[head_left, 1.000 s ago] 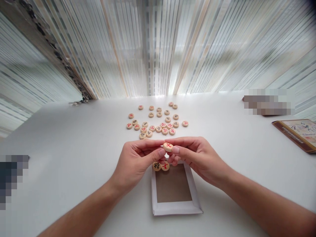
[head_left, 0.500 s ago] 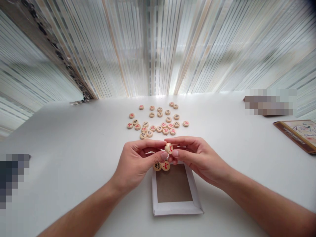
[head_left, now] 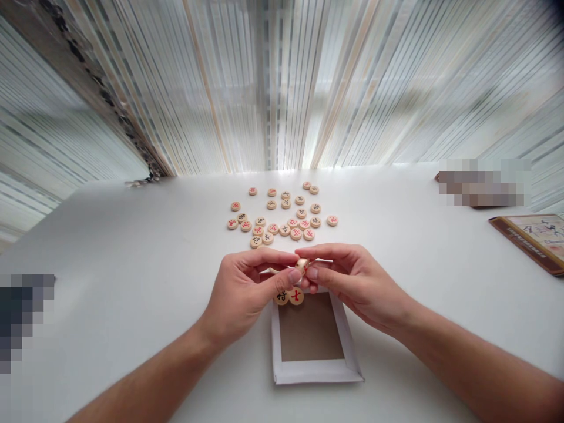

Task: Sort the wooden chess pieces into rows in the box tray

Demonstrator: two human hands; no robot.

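Between the fingertips of my left hand [head_left: 249, 279] and my right hand [head_left: 348, 276] is a round wooden Chinese chess piece [head_left: 302, 266] with a red character, tipped on its edge. Both hands pinch it, thumbs in front and index fingers behind, above the far end of a shallow white box [head_left: 317, 373] with a brown floor. Two more pieces lie in the box's far left corner: a black-lettered piece [head_left: 281, 296], partly covered by my left thumb, and a red-lettered piece [head_left: 296, 295].
Beyond my hands, several loose chess pieces [head_left: 284, 230] with red or black characters are scattered on the white table [head_left: 154, 282]. A brown-edged printed box lid [head_left: 529, 241] lies at the right. Striped curtains [head_left: 238, 88] hang behind the table.
The held piece has turned between my fingers, so its red face now shows at a steeper angle. Both hands stay in nearly the same place.
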